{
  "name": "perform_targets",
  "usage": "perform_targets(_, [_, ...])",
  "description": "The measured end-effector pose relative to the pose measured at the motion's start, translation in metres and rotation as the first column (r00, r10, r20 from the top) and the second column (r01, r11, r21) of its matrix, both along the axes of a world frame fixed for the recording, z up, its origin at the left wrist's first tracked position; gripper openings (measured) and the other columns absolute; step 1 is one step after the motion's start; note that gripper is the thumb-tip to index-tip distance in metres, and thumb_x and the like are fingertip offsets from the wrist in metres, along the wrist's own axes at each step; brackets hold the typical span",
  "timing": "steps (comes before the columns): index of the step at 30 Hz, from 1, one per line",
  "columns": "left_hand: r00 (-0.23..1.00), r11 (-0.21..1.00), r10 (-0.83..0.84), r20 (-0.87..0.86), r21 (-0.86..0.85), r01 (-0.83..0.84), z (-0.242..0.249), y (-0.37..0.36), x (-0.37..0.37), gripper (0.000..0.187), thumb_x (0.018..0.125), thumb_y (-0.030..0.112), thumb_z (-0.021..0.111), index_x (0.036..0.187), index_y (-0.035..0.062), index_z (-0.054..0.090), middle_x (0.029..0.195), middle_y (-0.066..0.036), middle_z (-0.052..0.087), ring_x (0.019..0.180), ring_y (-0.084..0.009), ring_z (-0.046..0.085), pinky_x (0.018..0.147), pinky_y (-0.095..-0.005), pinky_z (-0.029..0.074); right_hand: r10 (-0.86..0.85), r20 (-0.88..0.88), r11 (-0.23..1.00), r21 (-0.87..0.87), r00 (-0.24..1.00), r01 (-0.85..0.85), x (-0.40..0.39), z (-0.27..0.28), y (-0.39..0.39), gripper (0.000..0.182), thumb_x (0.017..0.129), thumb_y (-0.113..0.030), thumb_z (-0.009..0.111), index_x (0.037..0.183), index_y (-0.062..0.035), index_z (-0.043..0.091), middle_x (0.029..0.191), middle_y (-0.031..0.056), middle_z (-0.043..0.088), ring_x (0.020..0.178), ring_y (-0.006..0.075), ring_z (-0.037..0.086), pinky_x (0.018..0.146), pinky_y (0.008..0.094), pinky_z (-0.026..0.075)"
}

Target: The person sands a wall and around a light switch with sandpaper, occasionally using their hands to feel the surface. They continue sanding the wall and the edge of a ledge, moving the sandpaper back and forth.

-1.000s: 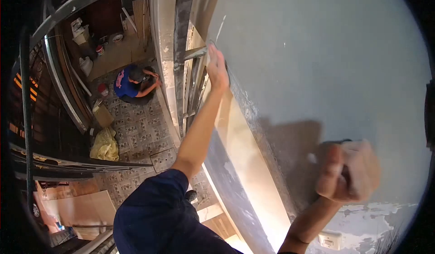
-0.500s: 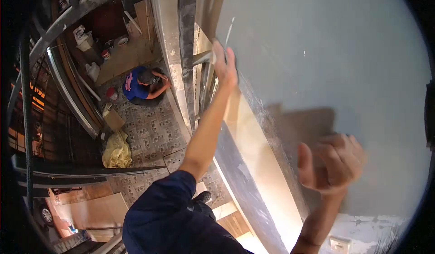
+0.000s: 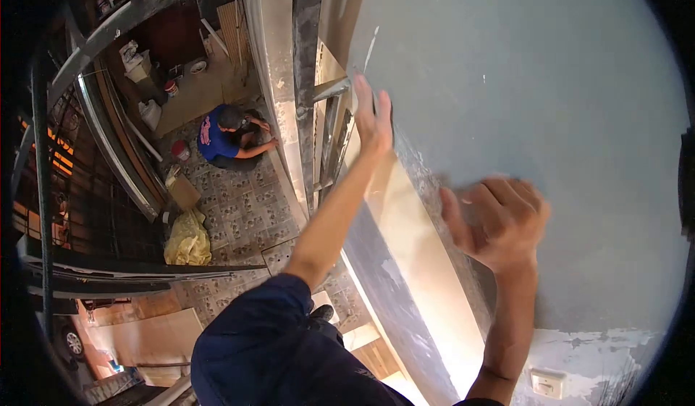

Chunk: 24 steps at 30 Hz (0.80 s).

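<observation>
My left hand (image 3: pixel 374 120) rests at the edge of the grey wall (image 3: pixel 579 116), fingers stretched upward and a little apart. Nothing shows in it. My right hand (image 3: pixel 499 221) is over the wall face near the same edge, with curled fingers and the thumb opposite them. What lies under those fingers, if anything, is hidden. Between the hands runs the pale, brightly lit side (image 3: pixel 413 239) of the wall opening. Scuffed whitish marks (image 3: pixel 420 167) follow the corner.
Left of the opening stands a dark metal upright (image 3: pixel 305 80) with cross rungs. Far below, a person in a blue shirt (image 3: pixel 221 136) crouches on the patterned tile floor (image 3: pixel 239 210). A yellow bag (image 3: pixel 190 239) lies there. A wall switch (image 3: pixel 546 383) sits low at right.
My right hand has moved left and up across the wall, closer to the corner. My left hand appears slightly lower and further right. The crouching person's arms have shifted.
</observation>
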<state>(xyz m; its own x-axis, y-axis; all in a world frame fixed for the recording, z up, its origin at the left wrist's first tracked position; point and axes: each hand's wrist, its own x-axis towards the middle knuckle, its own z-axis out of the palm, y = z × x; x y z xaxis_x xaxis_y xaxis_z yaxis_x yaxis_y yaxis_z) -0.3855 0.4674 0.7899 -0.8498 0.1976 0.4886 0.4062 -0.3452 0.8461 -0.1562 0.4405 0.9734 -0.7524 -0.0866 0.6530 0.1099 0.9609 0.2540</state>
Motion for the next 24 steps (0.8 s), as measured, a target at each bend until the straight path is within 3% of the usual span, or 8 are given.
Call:
perform_targets(2, [0.999, 0.994, 0.006, 0.036, -0.113, -0.002, 0.007, 0.001, -0.042, 0.076, 0.103, 0.043, 0.041, 0.152, -0.0096, 0.014, 0.162, -0.025, 0.010, 0.151, -0.0314, 0.009, 0.122, -0.0381, 0.007, 0.019, -0.008, 0.997, -0.071, 1.000, -0.020, -0.004, -0.006, 0.001, 0.035, 0.073, -0.025, 0.078, 0.057, -0.0118, 0.050, 0.054, 0.0014, 0.046, 0.046, 0.0196, 0.047, 0.044, 0.0336, 0.036])
perform_targets(4, [0.998, 0.993, -0.007, 0.059, -0.119, 0.014, 0.003, -0.010, -0.028, 0.077, 0.103, 0.043, 0.042, 0.152, -0.0094, 0.013, 0.162, -0.025, 0.010, 0.151, -0.0315, 0.008, 0.122, -0.0382, 0.007, 0.008, 0.135, 0.999, -0.045, 0.991, -0.002, -0.007, -0.012, 0.004, 0.033, 0.074, -0.027, 0.077, 0.059, -0.0113, 0.053, 0.057, 0.0031, 0.050, 0.048, 0.0219, 0.051, 0.045, 0.0356, 0.038])
perform_targets(8, [0.990, 0.999, -0.039, 0.139, -0.012, 0.041, 0.010, -0.010, 0.021, 0.078, 0.102, 0.043, 0.044, 0.152, -0.0084, 0.013, 0.162, -0.024, 0.010, 0.151, -0.0321, 0.007, 0.122, -0.0386, 0.006, 0.050, 0.113, 0.994, -0.102, 0.992, -0.039, -0.005, -0.011, -0.001, 0.033, 0.075, -0.029, 0.076, 0.059, -0.0108, 0.053, 0.057, 0.0034, 0.047, 0.050, 0.0227, 0.052, 0.046, 0.0359, 0.038])
perform_targets(10, [0.998, 0.997, -0.056, 0.019, -0.045, 0.057, -0.006, -0.014, 0.058, 0.080, 0.102, 0.043, 0.045, 0.153, -0.0081, 0.011, 0.162, -0.024, 0.007, 0.151, -0.0339, 0.004, 0.122, -0.0406, 0.005, 0.071, 0.111, 0.994, -0.085, 0.991, -0.061, -0.004, -0.009, -0.006, 0.035, 0.076, -0.029, 0.076, 0.059, -0.0109, 0.052, 0.057, 0.0033, 0.047, 0.050, 0.0227, 0.052, 0.046, 0.0356, 0.038])
perform_targets(13, [0.993, 0.993, -0.115, 0.018, -0.023, 0.115, -0.018, -0.013, 0.070, 0.080, 0.102, 0.044, 0.045, 0.152, -0.0088, 0.012, 0.162, -0.025, 0.007, 0.151, -0.0357, 0.004, 0.122, -0.0426, 0.005, 0.077, 0.114, 0.995, -0.064, 0.990, -0.070, 0.000, -0.012, -0.008, 0.035, 0.077, -0.029, 0.076, 0.059, -0.0113, 0.051, 0.059, 0.0033, 0.049, 0.050, 0.0226, 0.052, 0.046, 0.0350, 0.038])
perform_targets(16, [0.999, 0.994, 0.039, 0.025, -0.104, -0.037, -0.001, -0.007, 0.048, 0.081, 0.102, 0.046, 0.045, 0.151, -0.0098, 0.014, 0.162, -0.025, 0.009, 0.151, -0.0352, 0.007, 0.122, -0.0411, 0.007, 0.078, 0.120, 0.996, -0.050, 0.990, -0.072, 0.003, -0.012, -0.010, 0.034, 0.078, -0.029, 0.075, 0.060, -0.0114, 0.053, 0.060, 0.0034, 0.050, 0.050, 0.0226, 0.052, 0.046, 0.0347, 0.038])
perform_targets(18, [0.984, 0.999, 0.006, 0.180, -0.053, 0.004, 0.010, 0.002, -0.004, 0.080, 0.102, 0.046, 0.044, 0.151, -0.0096, 0.016, 0.162, -0.025, 0.009, 0.151, -0.0334, 0.009, 0.122, -0.0390, 0.008, 0.082, 0.114, 0.996, -0.040, 0.990, -0.078, 0.004, -0.010, -0.010, 0.033, 0.078, -0.029, 0.075, 0.060, -0.0113, 0.053, 0.060, 0.0036, 0.051, 0.050, 0.0228, 0.052, 0.046, 0.0348, 0.038])
perform_targets(24, [0.992, 0.993, -0.070, 0.102, -0.090, 0.080, -0.007, -0.012, 0.045, 0.080, 0.102, 0.045, 0.044, 0.152, -0.0090, 0.013, 0.162, -0.025, 0.007, 0.151, -0.0333, 0.006, 0.122, -0.0393, 0.007, 0.156, 0.037, 0.985, -0.073, 0.987, -0.153, 0.007, -0.005, -0.010, 0.032, 0.079, -0.027, 0.074, 0.061, -0.0106, 0.053, 0.060, 0.0037, 0.049, 0.052, 0.0231, 0.052, 0.047, 0.0349, 0.038])
